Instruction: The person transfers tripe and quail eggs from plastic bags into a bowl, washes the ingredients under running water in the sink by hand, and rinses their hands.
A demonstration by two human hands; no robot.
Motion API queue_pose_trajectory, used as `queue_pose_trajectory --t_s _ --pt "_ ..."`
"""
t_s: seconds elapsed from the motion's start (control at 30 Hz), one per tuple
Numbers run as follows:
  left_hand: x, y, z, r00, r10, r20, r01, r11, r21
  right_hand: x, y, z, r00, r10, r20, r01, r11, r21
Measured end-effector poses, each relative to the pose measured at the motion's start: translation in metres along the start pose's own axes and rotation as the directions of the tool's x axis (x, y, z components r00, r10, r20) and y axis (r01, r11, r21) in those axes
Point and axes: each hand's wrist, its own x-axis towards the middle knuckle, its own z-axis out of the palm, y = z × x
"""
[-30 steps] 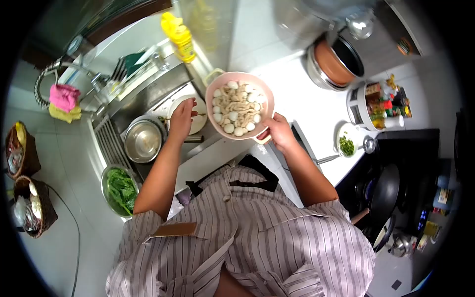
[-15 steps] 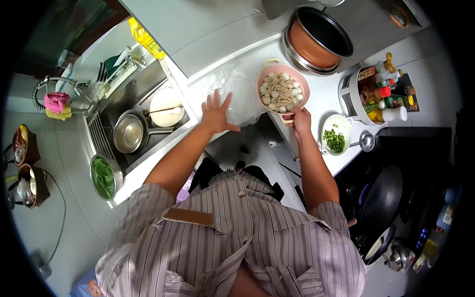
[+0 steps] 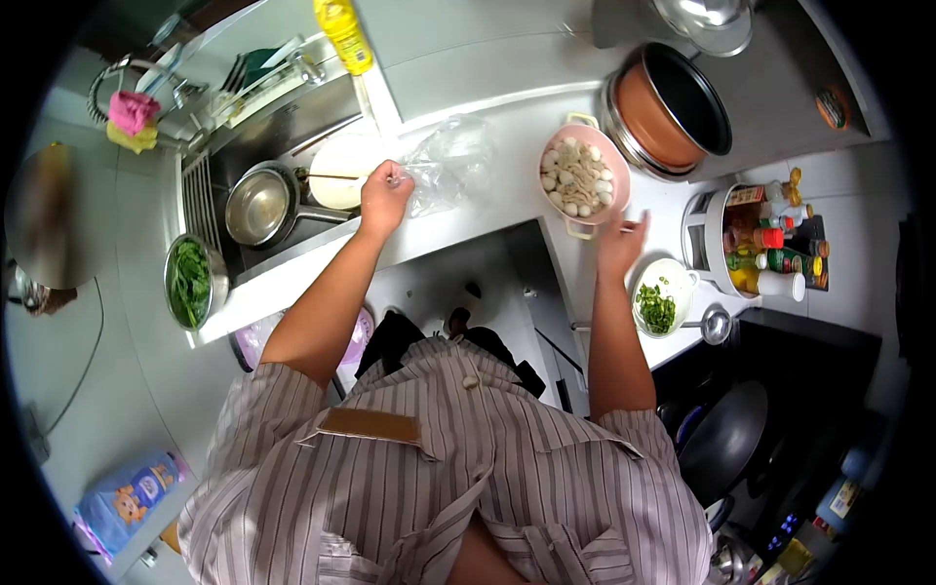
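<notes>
My left hand point(image 3: 387, 198) is closed on the near-left edge of a clear plastic bag point(image 3: 450, 156), which lies crumpled on the counter. A pink two-handled dish point(image 3: 622, 164) stands to the right of the bag, holding white balls and pale strips of food. My right hand point(image 3: 619, 244), slightly blurred, is just beside the dish's near handle point(image 3: 579, 230), apart from it, with its fingers loosely spread and nothing in them. Close to that hand sits a white bowl point(image 3: 687, 283) of chopped greens point(image 3: 655, 308).
The sink point(image 3: 219, 161) on the left holds pans point(image 3: 258, 207) and a white bowl point(image 3: 341, 161). A pot of leafy greens point(image 3: 192, 283) stands at its near edge. An orange pot point(image 3: 663, 102), a bottle rack point(image 3: 704, 234), a ladle point(image 3: 716, 325) and a wok point(image 3: 726, 434) are on the right.
My right hand has let go of the pink dish's handle and drawn slightly away. My left hand, spread before, has moved left and closed on the plastic bag. The view has shifted.
</notes>
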Motion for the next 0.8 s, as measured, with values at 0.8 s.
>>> queue_pose_trajectory --t_s 0.8 --pt "-0.361 -0.185 -0.314 0.92 0.112 -0.375 0.167 0.754 0.636 -0.595 -0.105 0.328 -0.319 -0.14 0.937 0.222 0.951 0.217"
